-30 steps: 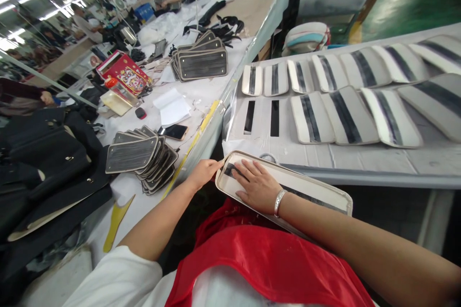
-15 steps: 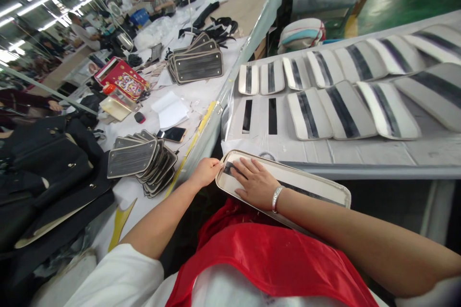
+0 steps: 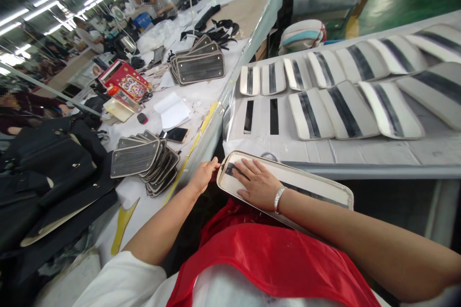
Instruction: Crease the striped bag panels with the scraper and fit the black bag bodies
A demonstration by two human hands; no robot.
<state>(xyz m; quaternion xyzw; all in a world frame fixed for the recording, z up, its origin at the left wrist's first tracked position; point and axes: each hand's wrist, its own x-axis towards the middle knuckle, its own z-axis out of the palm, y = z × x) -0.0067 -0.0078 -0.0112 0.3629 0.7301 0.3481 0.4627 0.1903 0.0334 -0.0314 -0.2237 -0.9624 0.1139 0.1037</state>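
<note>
A long white panel point(image 3: 317, 183) with rounded corners, a raised rim and a dark strip down its middle lies slanted in front of my body. My right hand point(image 3: 257, 182), with a silver bangle at the wrist, rests flat on its left part, fingers spread. Just off the panel's left end is my left hand point(image 3: 204, 175), thumb and forefinger pinched together. Anything between those fingertips is too small to make out. The rim at that end shows a small dark spot near the fingers.
Similar striped panels point(image 3: 349, 108) lie in rows on the grey table point(image 3: 259, 146) ahead. On the left table are stacked dark panels point(image 3: 135, 158), a phone point(image 3: 175, 135), white paper point(image 3: 173, 110), a yellow tool point(image 3: 123, 225) and black bags point(image 3: 54, 168). Other people sit farther off.
My left hand has drawn slightly left, away from the panel's end, still pinched. The right hand stays flat on the panel. The view has shifted a little.
</note>
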